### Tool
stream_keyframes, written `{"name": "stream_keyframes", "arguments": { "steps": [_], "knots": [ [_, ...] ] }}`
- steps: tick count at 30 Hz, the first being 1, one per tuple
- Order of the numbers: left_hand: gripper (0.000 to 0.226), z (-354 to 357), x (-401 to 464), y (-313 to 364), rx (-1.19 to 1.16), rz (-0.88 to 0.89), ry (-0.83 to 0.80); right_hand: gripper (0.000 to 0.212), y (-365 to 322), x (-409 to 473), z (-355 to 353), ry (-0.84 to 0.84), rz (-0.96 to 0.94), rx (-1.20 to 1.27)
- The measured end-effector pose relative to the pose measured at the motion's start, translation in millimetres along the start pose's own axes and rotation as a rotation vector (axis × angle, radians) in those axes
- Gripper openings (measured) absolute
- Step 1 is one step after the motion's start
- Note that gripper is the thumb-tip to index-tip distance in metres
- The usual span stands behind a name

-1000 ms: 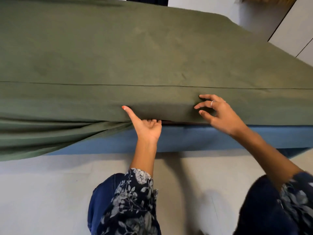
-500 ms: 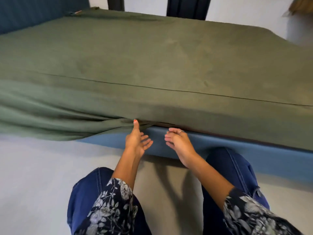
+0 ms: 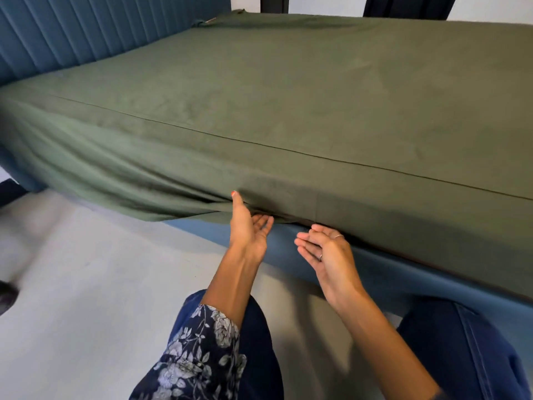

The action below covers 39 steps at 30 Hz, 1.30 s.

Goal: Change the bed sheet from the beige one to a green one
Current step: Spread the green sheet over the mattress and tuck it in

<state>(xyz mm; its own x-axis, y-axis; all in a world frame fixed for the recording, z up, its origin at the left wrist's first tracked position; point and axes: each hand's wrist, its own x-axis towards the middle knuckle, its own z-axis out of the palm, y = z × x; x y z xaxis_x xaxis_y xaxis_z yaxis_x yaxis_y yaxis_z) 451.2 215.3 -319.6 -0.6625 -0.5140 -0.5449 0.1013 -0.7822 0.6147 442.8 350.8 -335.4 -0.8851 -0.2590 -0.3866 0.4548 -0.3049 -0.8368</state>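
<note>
A green bed sheet covers the whole mattress and hangs down its near side, with loose folds at the lower left. My left hand is palm up at the sheet's bottom hem, thumb touching the fabric, fingers relaxed. My right hand hovers palm up just below the hem, fingers loosely bent and holding nothing, two rings on it. No beige sheet is in view.
The blue bed frame runs under the mattress, with a ribbed blue headboard at the far left. Pale floor lies to my left. My knees in blue jeans sit by the frame. A dark object lies at the left edge.
My right hand dropped from the sheet's side face to below the hem and turned palm up. My left fingers came out from under the mattress. My view swung left, showing the headboard.
</note>
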Motion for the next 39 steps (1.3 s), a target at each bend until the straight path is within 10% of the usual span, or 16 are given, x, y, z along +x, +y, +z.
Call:
{"name": "stream_keyframes", "arguments": {
  "steps": [6,12,20,27,39],
  "knots": [
    [0.104,7,3,5,-0.169,0.004,-0.136,0.017,7,-9,13,-0.063,-0.044,-0.057],
    [0.083,24,27,11,-0.259,0.056,-0.216,0.013,2,-10,6,-0.140,-0.104,-0.186],
    [0.076,-17,26,29,0.497,0.139,0.087,0.019,19,-20,11,-0.246,-0.151,-0.460],
    [0.040,-47,50,30,0.071,0.270,0.329,0.022,-11,-18,38,-0.442,-0.519,-0.816],
    [0.079,-29,61,75,-0.134,0.143,0.123,0.019,-53,-3,62,-0.519,-0.624,-0.847]
  ]
}}
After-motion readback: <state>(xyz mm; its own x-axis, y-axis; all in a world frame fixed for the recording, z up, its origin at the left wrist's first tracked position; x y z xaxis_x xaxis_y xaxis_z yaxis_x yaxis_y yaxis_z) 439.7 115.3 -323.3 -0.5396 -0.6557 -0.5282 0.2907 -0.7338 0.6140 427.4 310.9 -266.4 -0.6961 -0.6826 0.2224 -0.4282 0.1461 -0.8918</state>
